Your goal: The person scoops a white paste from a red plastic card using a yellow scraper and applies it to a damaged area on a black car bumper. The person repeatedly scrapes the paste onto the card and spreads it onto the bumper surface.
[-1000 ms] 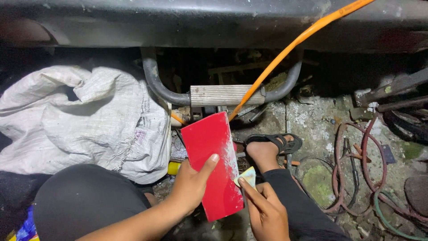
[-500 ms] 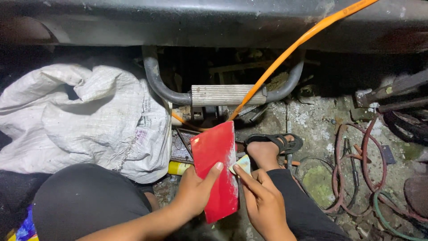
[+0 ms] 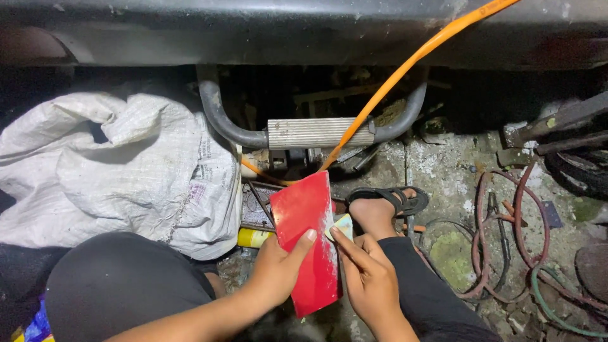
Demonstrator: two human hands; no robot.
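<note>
Near the middle of the floor, between our knees, we hold a red panel (image 3: pixel 305 244) upright on its lower edge. Our left hand (image 3: pixel 277 273) is closed around its left edge, thumb across the face. Our right hand (image 3: pixel 369 283) pinches a small pale pad (image 3: pixel 342 225) against the right edge, where the paint looks scuffed white. We judge the panel thin, stiff and light, probably smooth enough to slip, so its edges are the place to grip. A white sack (image 3: pixel 120 164) lies left; an orange hose (image 3: pixel 405 66) runs far right.

A crumpled white woven sack (image 3: pixel 120 164) with faint print lies left.
</note>
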